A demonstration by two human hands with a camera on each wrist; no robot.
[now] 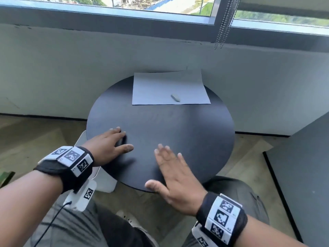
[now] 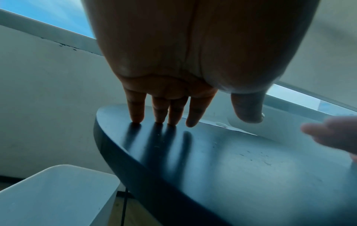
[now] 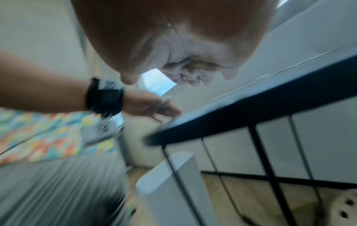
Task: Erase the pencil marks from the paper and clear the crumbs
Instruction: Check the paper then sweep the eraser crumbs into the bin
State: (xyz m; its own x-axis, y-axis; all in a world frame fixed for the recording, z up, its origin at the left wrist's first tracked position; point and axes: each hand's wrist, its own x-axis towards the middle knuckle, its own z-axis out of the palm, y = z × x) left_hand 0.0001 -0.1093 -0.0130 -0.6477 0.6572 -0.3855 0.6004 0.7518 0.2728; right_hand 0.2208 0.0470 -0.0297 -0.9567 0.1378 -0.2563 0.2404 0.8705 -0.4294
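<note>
A white sheet of paper [image 1: 169, 88] lies at the far side of the round black table [image 1: 187, 136], with a small grey eraser [image 1: 175, 97] resting on its near right part. No pencil marks show on it from here. My left hand [image 1: 114, 143] rests flat on the table's left side, fingers straight, fingertips [image 2: 137, 119] touching the top. My right hand [image 1: 170, 172] is spread open over the near edge, blurred, holding nothing. A few pale specks [image 2: 257, 154] dot the tabletop near the hands.
A white bin [image 1: 105, 179] stands under the table's left edge, seen also as a white bin [image 2: 58, 194] below the left wrist. A wall and window sill run behind the table. A dark panel [image 1: 302, 175] stands at the right. My knees are below the near edge.
</note>
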